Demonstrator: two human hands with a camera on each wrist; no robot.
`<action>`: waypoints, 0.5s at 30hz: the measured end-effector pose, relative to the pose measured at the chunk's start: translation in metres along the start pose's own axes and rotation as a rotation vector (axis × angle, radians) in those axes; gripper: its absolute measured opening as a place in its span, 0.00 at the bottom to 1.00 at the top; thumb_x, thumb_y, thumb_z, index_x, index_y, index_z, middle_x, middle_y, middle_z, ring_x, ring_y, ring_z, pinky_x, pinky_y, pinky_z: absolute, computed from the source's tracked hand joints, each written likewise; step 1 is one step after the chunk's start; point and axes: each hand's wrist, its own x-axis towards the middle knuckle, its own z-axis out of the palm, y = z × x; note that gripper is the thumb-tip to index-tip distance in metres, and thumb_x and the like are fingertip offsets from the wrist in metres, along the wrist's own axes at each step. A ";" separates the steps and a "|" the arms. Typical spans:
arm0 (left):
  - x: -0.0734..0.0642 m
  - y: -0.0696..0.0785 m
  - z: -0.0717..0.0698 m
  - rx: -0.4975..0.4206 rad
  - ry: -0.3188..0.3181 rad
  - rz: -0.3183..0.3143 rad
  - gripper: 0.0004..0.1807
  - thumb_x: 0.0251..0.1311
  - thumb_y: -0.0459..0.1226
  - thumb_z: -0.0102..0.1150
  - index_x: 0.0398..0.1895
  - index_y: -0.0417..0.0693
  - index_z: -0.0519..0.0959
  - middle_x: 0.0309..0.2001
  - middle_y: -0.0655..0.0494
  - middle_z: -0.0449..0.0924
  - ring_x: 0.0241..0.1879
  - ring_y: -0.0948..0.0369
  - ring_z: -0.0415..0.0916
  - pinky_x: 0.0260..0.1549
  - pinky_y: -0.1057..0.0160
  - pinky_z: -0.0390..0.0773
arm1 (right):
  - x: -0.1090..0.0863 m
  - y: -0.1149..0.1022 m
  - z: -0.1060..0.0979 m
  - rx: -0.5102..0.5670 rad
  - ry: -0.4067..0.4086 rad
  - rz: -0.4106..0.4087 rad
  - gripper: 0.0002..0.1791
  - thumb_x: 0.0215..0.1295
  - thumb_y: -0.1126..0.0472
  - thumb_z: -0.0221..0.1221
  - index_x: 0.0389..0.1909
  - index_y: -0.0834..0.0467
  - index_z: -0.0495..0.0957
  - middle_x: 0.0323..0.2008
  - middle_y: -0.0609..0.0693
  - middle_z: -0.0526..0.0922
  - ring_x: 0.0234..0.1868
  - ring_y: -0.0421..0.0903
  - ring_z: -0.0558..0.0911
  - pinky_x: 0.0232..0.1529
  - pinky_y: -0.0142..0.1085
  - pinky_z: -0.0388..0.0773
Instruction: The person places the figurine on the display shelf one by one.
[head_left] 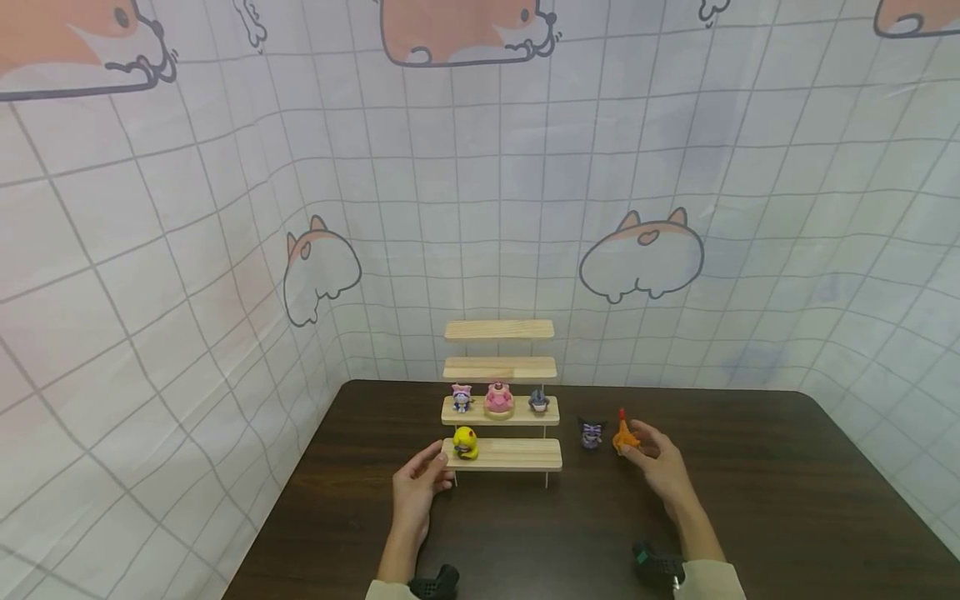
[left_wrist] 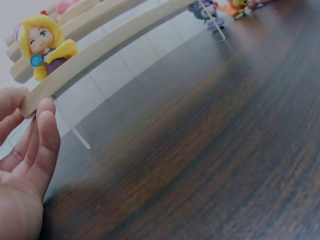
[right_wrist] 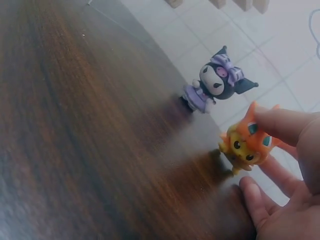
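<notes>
My left hand (head_left: 415,493) grips the left end of the lowest wooden shelf (head_left: 517,455), thumb above and fingers below in the left wrist view. Beside that thumb, a yellow-haired figurine (left_wrist: 42,45) stands on the same board. To the right of the rack, my right hand (head_left: 663,468) pinches an orange-hooded yellow figurine (right_wrist: 244,145) between thumb and fingers, its feet close over the dark table. Just left of it stands a black-and-purple figurine (right_wrist: 215,82) with a bow, upright on the table.
The second shelf (head_left: 480,417) bears a pink-and-blue figurine (head_left: 461,398), a pink figurine (head_left: 498,400) and a grey-blue figurine (head_left: 538,402). Two higher shelves (head_left: 498,330) rise behind. Thin legs support the rack on the dark table (head_left: 337,517), and a printed grid curtain (head_left: 480,250) hangs around it.
</notes>
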 end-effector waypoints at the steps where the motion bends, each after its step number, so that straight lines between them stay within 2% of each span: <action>1: 0.000 0.000 0.000 0.002 0.000 0.001 0.21 0.67 0.40 0.67 0.62 0.43 0.82 0.38 0.54 0.85 0.31 0.63 0.85 0.33 0.66 0.87 | 0.000 0.000 0.000 -0.013 0.002 -0.004 0.32 0.77 0.53 0.58 0.77 0.56 0.62 0.73 0.64 0.62 0.71 0.65 0.67 0.65 0.58 0.75; 6: 0.000 -0.001 0.000 0.005 -0.004 0.002 0.22 0.67 0.41 0.67 0.62 0.43 0.81 0.38 0.54 0.84 0.31 0.63 0.85 0.33 0.67 0.87 | 0.001 0.000 0.002 -0.049 0.011 -0.015 0.29 0.77 0.52 0.58 0.73 0.59 0.68 0.73 0.65 0.61 0.69 0.68 0.68 0.62 0.59 0.77; 15: -0.001 0.000 0.000 0.003 -0.008 0.006 0.22 0.67 0.41 0.67 0.62 0.43 0.81 0.37 0.54 0.84 0.31 0.63 0.85 0.33 0.66 0.87 | 0.002 0.000 0.001 -0.060 0.035 -0.025 0.28 0.77 0.53 0.58 0.71 0.60 0.70 0.71 0.66 0.64 0.67 0.70 0.70 0.62 0.59 0.77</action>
